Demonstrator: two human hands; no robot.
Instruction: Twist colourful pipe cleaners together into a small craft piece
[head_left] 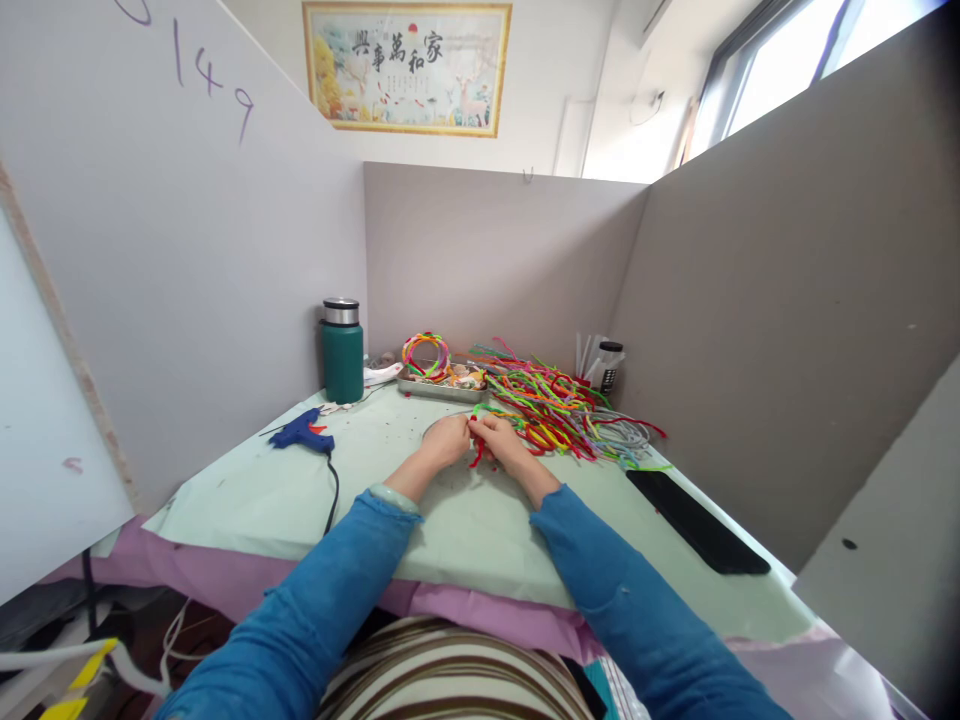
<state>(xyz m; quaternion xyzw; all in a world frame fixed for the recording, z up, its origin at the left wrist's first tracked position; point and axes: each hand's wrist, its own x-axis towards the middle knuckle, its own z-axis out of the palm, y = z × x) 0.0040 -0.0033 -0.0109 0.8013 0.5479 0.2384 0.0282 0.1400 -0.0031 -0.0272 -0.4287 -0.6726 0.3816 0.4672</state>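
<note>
My left hand (448, 441) and my right hand (500, 438) meet over the middle of the table, fingertips pinched together. Between them is a red pipe cleaner (478, 455), whose loose end hangs below the fingers. A bit of green shows just above the fingertips; whether it joins the red piece I cannot tell. Right behind my hands lies a big tangled heap of coloured pipe cleaners (555, 400). A metal tray (442, 389) with small pieces in it stands behind my left hand, and a ring of twisted coloured pipe cleaners (426, 356) leans upright on it.
On the left lies a blue glue gun (302, 431) with its black cord running to the front edge. A green bottle (342, 355) stands behind it. At the right are a black flat strip (697, 522) and a black-capped clear container (607, 366). Grey partitions (495, 250) enclose the table.
</note>
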